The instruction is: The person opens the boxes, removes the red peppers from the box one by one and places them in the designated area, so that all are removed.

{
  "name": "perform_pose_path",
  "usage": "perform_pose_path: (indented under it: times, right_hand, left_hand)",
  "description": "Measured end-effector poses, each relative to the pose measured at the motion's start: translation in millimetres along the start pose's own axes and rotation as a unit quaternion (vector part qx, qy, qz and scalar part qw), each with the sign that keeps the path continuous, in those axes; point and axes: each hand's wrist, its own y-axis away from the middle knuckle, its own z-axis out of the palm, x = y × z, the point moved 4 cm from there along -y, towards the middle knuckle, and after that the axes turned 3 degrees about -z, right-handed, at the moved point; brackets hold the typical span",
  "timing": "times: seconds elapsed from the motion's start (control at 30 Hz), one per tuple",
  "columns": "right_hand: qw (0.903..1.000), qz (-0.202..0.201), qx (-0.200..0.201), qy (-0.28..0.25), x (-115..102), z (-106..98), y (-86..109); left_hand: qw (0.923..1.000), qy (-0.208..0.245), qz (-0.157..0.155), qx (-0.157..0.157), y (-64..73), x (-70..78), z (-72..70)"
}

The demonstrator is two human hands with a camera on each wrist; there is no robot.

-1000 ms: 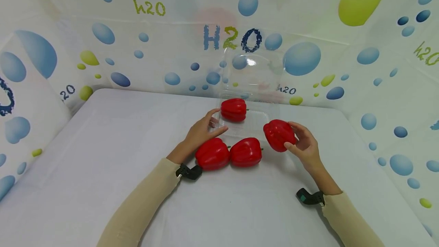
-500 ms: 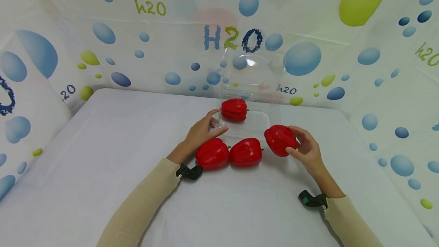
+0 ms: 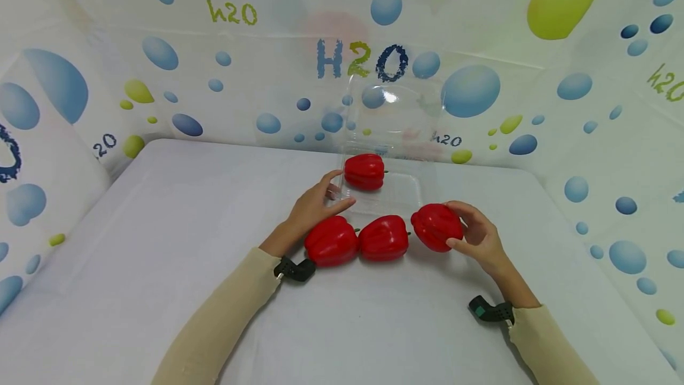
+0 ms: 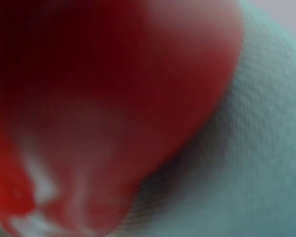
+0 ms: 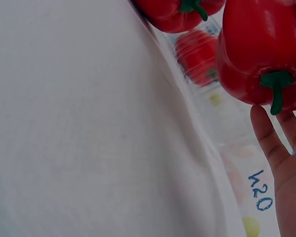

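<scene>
My right hand (image 3: 478, 236) grips a shiny red bell pepper (image 3: 435, 227) between thumb and fingers, close over the table at the front right of a clear plastic clamshell container (image 3: 403, 192). In the right wrist view its green stem (image 5: 277, 86) points toward the fingers. My left hand (image 3: 315, 201) rests at the container's left front corner, thumb and index finger spread apart. One red bell pepper (image 3: 365, 172) lies inside the container on the left. Two more, a left pepper (image 3: 330, 242) and a middle pepper (image 3: 383, 238), lie side by side in front. Blurred red pepper (image 4: 113, 74) fills the left wrist view.
The container's transparent lid (image 3: 395, 111) stands raised at the back against the patterned curtain (image 3: 278, 76). A white cloth covers the table (image 3: 214, 207). Black wrist cameras, one being the left wrist camera (image 3: 295, 268), sit on both forearms.
My right hand has moved down and slightly toward me with its bell pepper, which now sits level beside the middle pepper. My left hand has stayed in place.
</scene>
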Motion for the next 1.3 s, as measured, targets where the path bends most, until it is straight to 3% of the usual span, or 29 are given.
perform_pose_path:
  times: [0.43, 0.67, 1.3]
  right_hand:
    - [0.9983, -0.003, -0.057, -0.014, 6.8, -8.2, 2.5]
    - [0.9982, 0.028, -0.053, 0.005, 10.5, -10.8, 5.3]
    - [0.9958, 0.02, -0.049, 0.075, 16.1, -11.1, 5.7]
  left_hand:
    - [1.0, -0.003, -0.007, 0.001, 0.0, -0.6, -0.3]
    - [1.0, -0.003, -0.007, 0.0, 0.1, -0.8, 0.5]
    - [0.9999, -0.01, -0.002, 0.003, -1.5, -0.2, 0.2]
